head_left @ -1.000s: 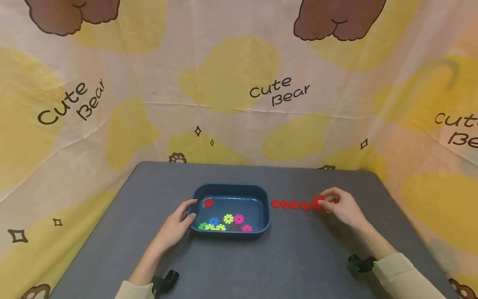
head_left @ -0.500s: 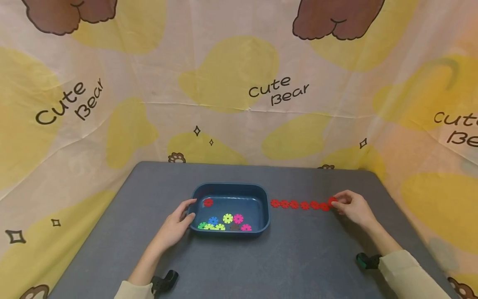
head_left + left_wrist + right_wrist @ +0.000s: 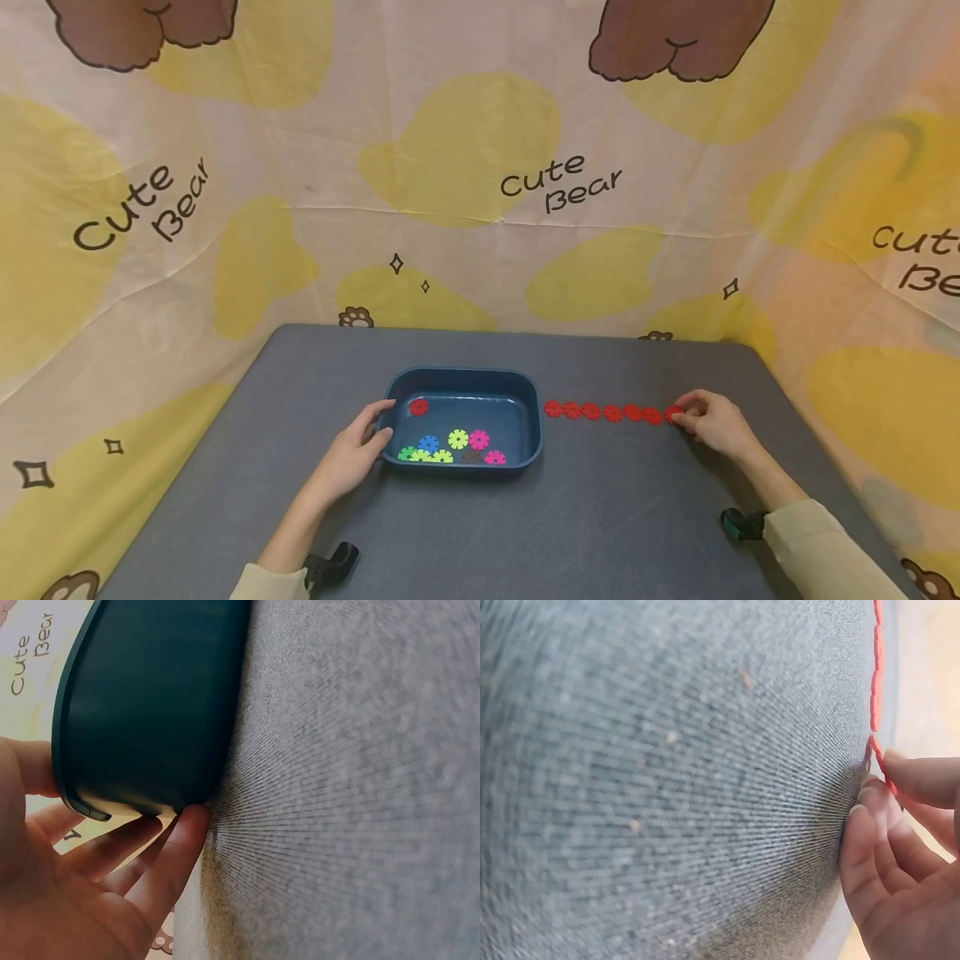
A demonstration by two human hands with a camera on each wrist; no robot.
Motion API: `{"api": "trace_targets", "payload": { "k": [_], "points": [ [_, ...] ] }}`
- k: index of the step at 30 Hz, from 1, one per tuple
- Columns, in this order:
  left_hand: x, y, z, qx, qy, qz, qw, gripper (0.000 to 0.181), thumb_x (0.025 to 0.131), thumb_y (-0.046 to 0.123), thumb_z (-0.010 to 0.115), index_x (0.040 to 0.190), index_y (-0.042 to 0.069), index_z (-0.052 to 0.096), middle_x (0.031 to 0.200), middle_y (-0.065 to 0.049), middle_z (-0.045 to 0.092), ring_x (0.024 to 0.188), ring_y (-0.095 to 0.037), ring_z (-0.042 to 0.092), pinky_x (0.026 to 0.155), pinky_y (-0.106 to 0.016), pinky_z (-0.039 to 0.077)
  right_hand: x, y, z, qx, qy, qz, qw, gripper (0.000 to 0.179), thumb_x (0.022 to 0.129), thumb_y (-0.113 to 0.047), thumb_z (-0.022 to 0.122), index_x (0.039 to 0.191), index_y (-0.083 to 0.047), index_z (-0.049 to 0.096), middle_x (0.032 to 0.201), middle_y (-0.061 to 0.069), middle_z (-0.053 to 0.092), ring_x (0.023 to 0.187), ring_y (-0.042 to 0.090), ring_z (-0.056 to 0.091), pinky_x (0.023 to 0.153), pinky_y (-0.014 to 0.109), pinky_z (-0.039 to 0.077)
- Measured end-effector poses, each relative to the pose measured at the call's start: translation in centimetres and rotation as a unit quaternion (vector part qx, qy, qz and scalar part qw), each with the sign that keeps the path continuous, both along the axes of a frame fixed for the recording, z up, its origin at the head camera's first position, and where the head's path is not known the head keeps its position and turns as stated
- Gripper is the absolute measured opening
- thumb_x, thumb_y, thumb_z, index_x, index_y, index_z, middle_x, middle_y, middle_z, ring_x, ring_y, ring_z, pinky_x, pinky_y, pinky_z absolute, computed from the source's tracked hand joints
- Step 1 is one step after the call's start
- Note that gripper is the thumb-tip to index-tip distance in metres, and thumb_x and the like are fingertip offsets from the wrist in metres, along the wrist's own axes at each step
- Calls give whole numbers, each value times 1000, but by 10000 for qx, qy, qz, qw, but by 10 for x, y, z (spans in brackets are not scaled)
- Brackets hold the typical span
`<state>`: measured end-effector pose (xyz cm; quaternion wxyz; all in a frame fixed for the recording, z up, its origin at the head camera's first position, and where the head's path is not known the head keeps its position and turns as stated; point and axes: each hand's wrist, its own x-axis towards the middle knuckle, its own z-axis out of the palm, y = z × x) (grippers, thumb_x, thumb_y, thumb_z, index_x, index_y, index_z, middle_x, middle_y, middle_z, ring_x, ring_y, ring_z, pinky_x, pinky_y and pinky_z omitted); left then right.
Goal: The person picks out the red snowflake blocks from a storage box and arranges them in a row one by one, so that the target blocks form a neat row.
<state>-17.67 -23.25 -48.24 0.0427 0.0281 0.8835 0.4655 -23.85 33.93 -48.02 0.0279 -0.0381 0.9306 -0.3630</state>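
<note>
My right hand [image 3: 716, 421] pinches a red notched building disc [image 3: 673, 413] between thumb and fingers, close over the table, at the right end of a row of red discs [image 3: 592, 412] lying flat. In the right wrist view that disc [image 3: 882, 761] is tilted, its far edge at the end of the row. My left hand [image 3: 347, 454] grips the left end of a dark blue tray [image 3: 465, 470]; the left wrist view shows several fingers [image 3: 180, 840] against its outer wall. Inside lie a red disc [image 3: 418, 407] and several yellow, pink, green, blue and brown ones.
The grey table [image 3: 480, 533] carries the tray near its middle, with the disc row stretching right from it. A patterned cloth [image 3: 457, 167] rises behind and on both sides. Each wrist wears a black camera band.
My right hand has moved right and slightly down, bringing its red disc from above the row to the row's right end. The left hand and tray have stayed put.
</note>
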Motion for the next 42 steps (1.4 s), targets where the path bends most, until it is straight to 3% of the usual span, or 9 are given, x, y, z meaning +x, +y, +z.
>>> {"api": "trace_targets", "payload": {
  "k": [8,14,22,35,42],
  "points": [
    [0,0,0,-27,-13,12,10000,47,107,23,51,153,19,41,161,-22,32,141,-50,38,101,-61,46,0,1,1,346,58,90,9993,24,95,-14,71,112,3,67,82,5,67,64,19,62,56,32,51],
    [0,0,0,-59,-10,36,10000,47,107,23,51,153,19,41,161,-23,33,141,-49,38,102,-61,46,-1,-10,10,404,341,91,9986,23,95,-15,71,111,2,68,82,6,65,61,19,61,55,32,51],
    [1,-1,1,-46,10,21,10000,47,107,23,51,153,19,41,162,-22,32,142,-49,37,103,-62,44,-2,-45,22,220,610,227,9976,19,95,-15,71,109,-1,70,89,9,70,67,17,61,58,33,49],
    [0,-1,-2,3,31,13,10000,47,107,22,51,153,18,42,161,-23,32,141,-50,38,104,-62,43,-7,-107,22,-377,451,629,9963,18,96,-17,70,110,-5,71,93,10,71,72,21,63,62,36,52],
    [0,0,-1,-6,38,15,10000,47,107,22,51,153,18,42,161,-23,33,141,-50,39,105,-63,41,-13,-146,30,-643,511,723,9940,15,96,-19,72,107,-9,72,96,5,71,78,20,62,66,36,52]
  ]
}}
